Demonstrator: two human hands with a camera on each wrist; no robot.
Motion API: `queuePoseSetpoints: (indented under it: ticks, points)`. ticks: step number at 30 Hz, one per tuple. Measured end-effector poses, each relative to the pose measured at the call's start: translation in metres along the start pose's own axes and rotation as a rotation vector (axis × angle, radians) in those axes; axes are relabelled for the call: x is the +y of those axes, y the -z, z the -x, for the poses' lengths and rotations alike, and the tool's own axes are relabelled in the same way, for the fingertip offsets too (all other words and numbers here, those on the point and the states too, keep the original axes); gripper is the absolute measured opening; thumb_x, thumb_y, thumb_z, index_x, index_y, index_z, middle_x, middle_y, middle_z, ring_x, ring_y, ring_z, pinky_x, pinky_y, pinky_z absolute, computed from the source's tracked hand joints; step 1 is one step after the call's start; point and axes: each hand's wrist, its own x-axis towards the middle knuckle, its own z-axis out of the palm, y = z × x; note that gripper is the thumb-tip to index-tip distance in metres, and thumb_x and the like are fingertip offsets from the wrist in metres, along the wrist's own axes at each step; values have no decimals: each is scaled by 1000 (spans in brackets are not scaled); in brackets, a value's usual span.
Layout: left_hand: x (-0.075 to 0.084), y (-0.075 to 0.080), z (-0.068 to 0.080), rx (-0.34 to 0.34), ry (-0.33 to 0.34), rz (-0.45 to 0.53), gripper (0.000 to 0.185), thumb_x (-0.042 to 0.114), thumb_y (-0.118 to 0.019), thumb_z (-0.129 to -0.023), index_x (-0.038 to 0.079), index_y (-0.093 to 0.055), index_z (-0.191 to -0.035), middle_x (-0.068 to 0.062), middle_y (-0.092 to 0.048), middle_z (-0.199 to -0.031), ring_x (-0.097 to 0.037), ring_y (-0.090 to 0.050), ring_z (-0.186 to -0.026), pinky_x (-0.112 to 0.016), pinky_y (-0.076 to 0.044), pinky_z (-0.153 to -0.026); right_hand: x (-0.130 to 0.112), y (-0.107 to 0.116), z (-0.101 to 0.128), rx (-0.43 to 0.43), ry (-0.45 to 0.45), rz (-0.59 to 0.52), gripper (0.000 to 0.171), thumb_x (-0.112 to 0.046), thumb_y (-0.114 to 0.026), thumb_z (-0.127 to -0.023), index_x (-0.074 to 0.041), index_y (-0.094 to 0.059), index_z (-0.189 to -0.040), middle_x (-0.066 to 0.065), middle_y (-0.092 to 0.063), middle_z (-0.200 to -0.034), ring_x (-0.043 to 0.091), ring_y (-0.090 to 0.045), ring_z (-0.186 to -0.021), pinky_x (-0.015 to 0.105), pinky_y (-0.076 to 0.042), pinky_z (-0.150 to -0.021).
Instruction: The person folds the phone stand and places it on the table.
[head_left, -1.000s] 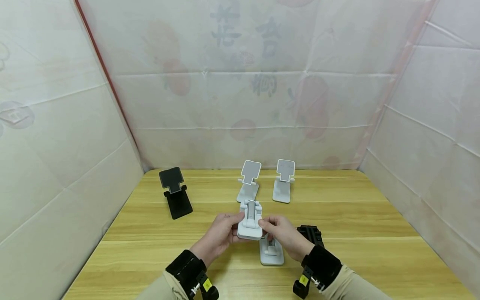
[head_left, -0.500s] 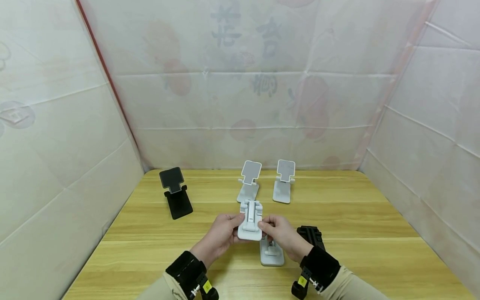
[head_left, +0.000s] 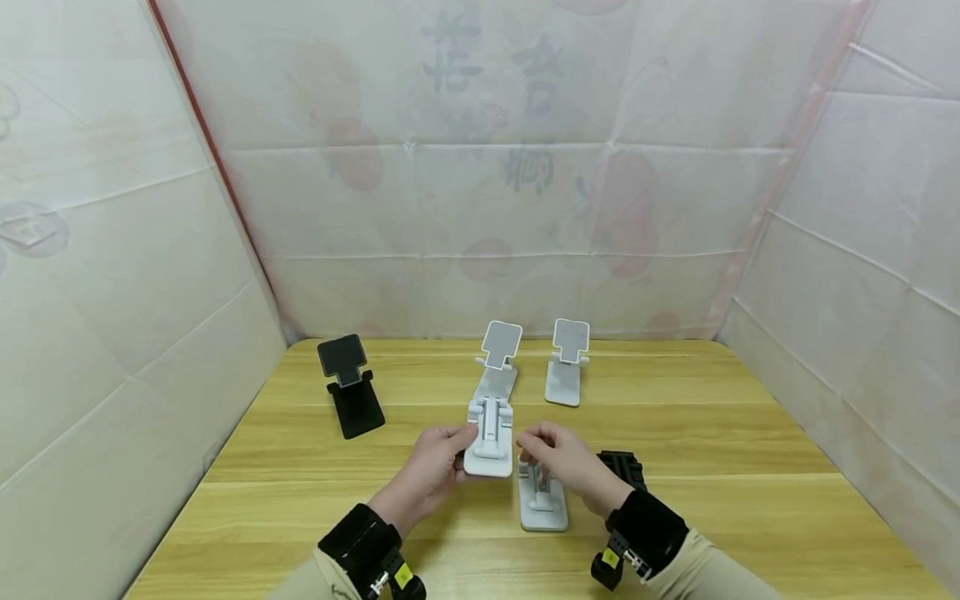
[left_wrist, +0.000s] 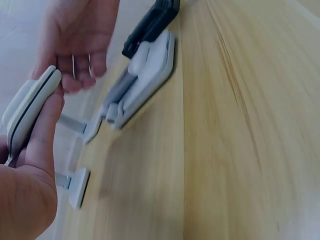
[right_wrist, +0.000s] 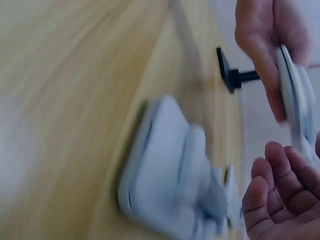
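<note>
A folded white phone stand (head_left: 489,454) is pinched between the thumb and fingers of my left hand (head_left: 427,471), held above the table. Its hinge end points away from me. My right hand (head_left: 566,462) hovers just to the right, apart from that stand, its fingers loosely bent around nothing in the right wrist view. Below the right hand lies a second folded white phone stand (head_left: 543,508), its far end partly covered by the fingers. Past the right wrist sits a folded black phone stand (head_left: 624,468), partly hidden by the forearm.
Toward the back stand two unfolded white phone stands, one in the middle (head_left: 501,343) behind the held one and another to its right (head_left: 564,383). An unfolded black phone stand (head_left: 360,408) is at the back left. Light cloth walls (head_left: 480,208) enclose the wooden table (head_left: 262,500).
My right hand has let go of the held white phone stand and drawn slightly away. My left hand has carried it a little to the left. The stands on the table have not moved.
</note>
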Motion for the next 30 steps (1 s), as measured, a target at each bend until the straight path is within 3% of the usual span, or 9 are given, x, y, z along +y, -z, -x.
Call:
queuePoseSetpoints:
  ticks: [4,8,12,15,18,25,30]
  points:
    - [-2,15,6,20,15,-38,51,26,-46,-111,-15,-50,-140,-22,-68,-125,-23,-71,-108,-39,-62,-88,4,20,2,71,88,166,38,-34,-56,-107,-4,-61,-131,8,-66,-117,22,-61,-106,40,-54,-87]
    - [-7,30,14,18,39,-111,52,26,-44,-112,-17,-46,-142,-23,-67,-126,-25,-71,-108,-41,-63,-88,12,46,1,174,202,357,31,-23,-60,-105,-1,-63,-127,6,-67,-110,20,-61,-101,36,-53,-84]
    - [-12,41,19,7,59,-154,53,25,-43,-112,-19,-46,-141,-26,-68,-124,-31,-73,-105,-45,-63,-85,24,73,1,235,305,516,36,-20,-63,-103,4,-60,-130,16,-67,-119,31,-62,-108,47,-55,-91]
    - [-14,45,22,8,79,-169,52,24,-43,-112,-19,-47,-140,-27,-69,-121,-34,-74,-103,-47,-63,-83,31,90,4,240,306,616,47,-22,-64,-103,6,-55,-139,26,-60,-135,45,-56,-124,60,-49,-101]
    - [-13,47,24,16,106,-187,50,24,-44,-112,-19,-50,-138,-27,-71,-118,-35,-74,-99,-47,-64,-81,41,105,5,240,295,710,53,-22,-65,-102,8,-50,-144,31,-53,-143,51,-49,-132,65,-43,-107]
    - [-13,47,24,37,163,-219,49,22,-46,-111,-19,-49,-137,-23,-72,-115,-33,-75,-98,-45,-64,-80,73,137,8,269,227,900,64,-30,-66,-101,8,-45,-148,39,-43,-147,58,-42,-133,71,-38,-108]
    - [-11,45,24,118,157,-322,49,24,-51,-109,-18,-54,-134,-19,-72,-108,-28,-75,-92,-41,-65,-77,93,158,14,273,144,962,69,-37,-64,-101,8,-43,-149,42,-38,-148,64,-40,-130,74,-38,-104]
